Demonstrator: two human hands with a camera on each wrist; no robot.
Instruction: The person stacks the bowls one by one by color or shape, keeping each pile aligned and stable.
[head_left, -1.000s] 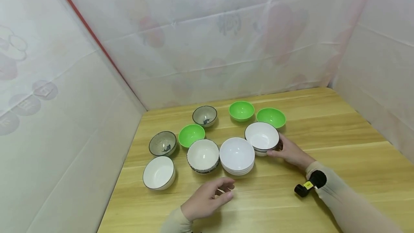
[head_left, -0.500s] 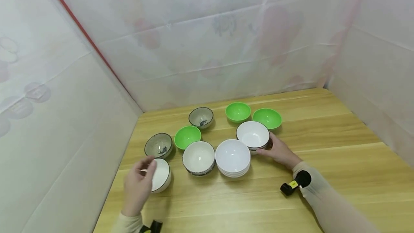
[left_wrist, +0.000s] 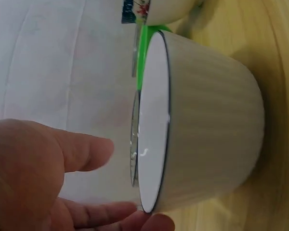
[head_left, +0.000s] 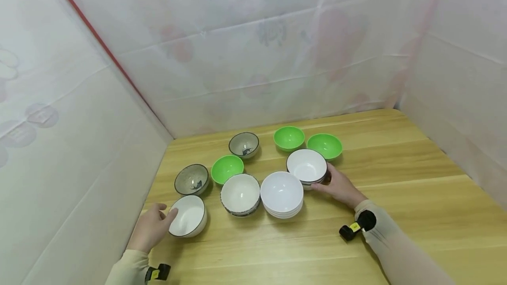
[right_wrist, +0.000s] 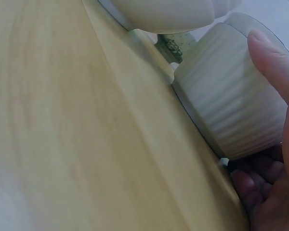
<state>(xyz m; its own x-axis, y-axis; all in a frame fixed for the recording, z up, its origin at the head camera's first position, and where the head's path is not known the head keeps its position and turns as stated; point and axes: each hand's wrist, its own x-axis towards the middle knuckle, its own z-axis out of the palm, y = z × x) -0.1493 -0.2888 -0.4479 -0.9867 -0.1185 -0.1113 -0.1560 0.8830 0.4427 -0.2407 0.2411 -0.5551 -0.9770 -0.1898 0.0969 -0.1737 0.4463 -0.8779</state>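
Observation:
My left hand (head_left: 149, 228) is at the left side of a single white bowl with a dark rim (head_left: 189, 217). In the left wrist view its thumb (left_wrist: 89, 151) stands apart from that bowl's ribbed wall (left_wrist: 212, 120), while the other fingers lie beside the rim; whether they touch it I cannot tell. With thumb and fingers, my right hand (head_left: 340, 187) holds the right side of a short stack of dark-rimmed white bowls (head_left: 306, 166). Its thumb (right_wrist: 269, 57) rests on the ribbed wall in the right wrist view, the other fingers curled low around the side.
Between the hands stand a stack of plain white bowls (head_left: 281, 192) and speckled-sided bowls (head_left: 240, 195). Behind are green bowls (head_left: 227, 169), (head_left: 289, 138), (head_left: 325, 146) and grey patterned bowls (head_left: 192, 179), (head_left: 244, 145). Fabric walls (head_left: 253, 56) enclose the wooden table (head_left: 396, 162).
My left hand has moved left from in front of the middle stacks to the single white bowl. My right hand stays on its stack. The whole view has shifted slightly.

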